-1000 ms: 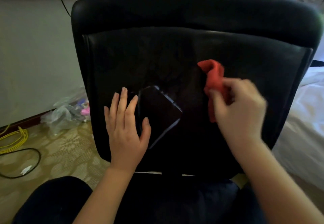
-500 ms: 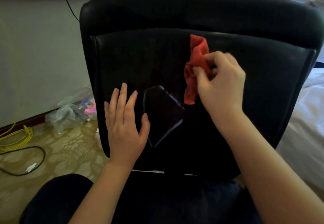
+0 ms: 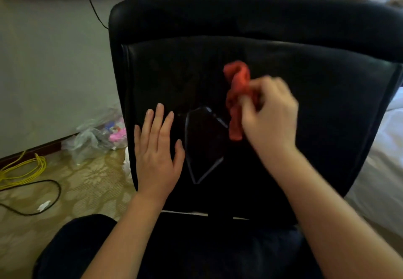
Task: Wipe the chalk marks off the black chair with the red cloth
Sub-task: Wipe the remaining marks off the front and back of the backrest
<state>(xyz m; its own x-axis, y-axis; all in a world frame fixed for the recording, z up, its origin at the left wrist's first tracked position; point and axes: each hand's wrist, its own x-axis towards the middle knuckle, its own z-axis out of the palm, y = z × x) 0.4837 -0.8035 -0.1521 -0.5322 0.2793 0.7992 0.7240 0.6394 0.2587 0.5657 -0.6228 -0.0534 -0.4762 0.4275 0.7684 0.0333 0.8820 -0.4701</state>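
Red cloth [image 3: 236, 97] moved lower, crumpled, pinched by right hand [image 3: 270, 117], left hand [image 3: 157, 154] flat on black chair [image 3: 327, 104]

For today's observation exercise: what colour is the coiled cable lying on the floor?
The coiled cable is yellow, seen best in the head view, lower left.

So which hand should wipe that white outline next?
Probably the right hand: it grips the red cloth just beside the chalk outline. The left hand lies flat on the chair.

Pale wall [image 3: 43, 60] at 10 o'clock; gold patterned carpet [image 3: 87, 187] at 8; yellow cable [image 3: 26, 169], plastic bags [image 3: 93, 139] at 9; white bed [image 3: 388, 158] at 3.
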